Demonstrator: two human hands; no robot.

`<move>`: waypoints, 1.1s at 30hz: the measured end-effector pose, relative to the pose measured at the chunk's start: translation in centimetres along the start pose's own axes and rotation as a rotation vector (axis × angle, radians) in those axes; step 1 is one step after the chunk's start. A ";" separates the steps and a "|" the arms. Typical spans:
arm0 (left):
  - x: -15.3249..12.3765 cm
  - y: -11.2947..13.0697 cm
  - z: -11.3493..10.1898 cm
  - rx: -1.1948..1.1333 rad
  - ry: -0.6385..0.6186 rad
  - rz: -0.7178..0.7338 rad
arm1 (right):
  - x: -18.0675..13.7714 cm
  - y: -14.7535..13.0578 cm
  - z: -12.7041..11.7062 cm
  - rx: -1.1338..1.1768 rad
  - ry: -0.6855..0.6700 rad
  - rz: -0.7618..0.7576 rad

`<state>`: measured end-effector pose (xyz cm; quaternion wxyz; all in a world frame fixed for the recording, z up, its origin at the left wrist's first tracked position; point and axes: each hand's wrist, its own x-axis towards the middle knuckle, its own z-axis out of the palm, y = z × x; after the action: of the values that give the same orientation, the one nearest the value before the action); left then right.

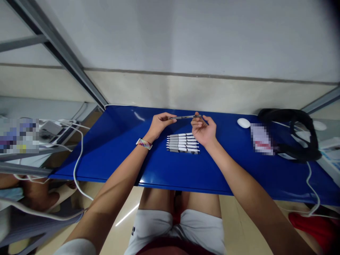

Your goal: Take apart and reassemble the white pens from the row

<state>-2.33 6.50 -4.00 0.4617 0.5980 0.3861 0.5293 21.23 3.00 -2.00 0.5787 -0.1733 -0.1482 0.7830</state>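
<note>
A slim grey pen (183, 117) is held level above the table, stretched between both hands. My left hand (160, 124) pinches its left end between thumb and fingers. At the pen's other end, the fingertips of my right hand (204, 130) close around it, palm turned partly up. Just below, several white and grey pens (182, 143) lie side by side in a row on the blue table (164, 171), tips pointing left. My right hand hides the right ends of the upper pens in that row.
On the right are a white oval object (243, 123), a pixelated packet (261, 139) and a black strap-like loop (313, 136). White cables (79, 156) hang past the left edge. A wall (172, 90) stands behind; other people sit at both sides.
</note>
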 end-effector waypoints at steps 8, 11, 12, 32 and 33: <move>-0.1 0.3 0.1 -0.008 -0.011 -0.004 | 0.3 0.0 -0.4 0.006 0.027 -0.011; -0.2 0.4 0.2 -0.024 -0.007 -0.010 | 0.2 0.0 -0.4 0.007 0.017 -0.023; -0.2 0.4 0.2 -0.026 -0.008 -0.012 | 0.2 0.0 -0.4 0.010 0.019 -0.026; 0.0 0.2 -0.1 0.019 -0.007 0.007 | 0.7 0.0 -0.3 -0.355 0.081 -0.148; -0.1 0.3 -0.1 0.026 -0.012 0.010 | 0.8 0.0 -0.4 -0.459 0.097 -0.206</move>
<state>-2.46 6.38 -3.75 0.4534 0.6089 0.3875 0.5229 21.17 3.73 -2.43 0.6074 -0.3214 -0.3113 0.6564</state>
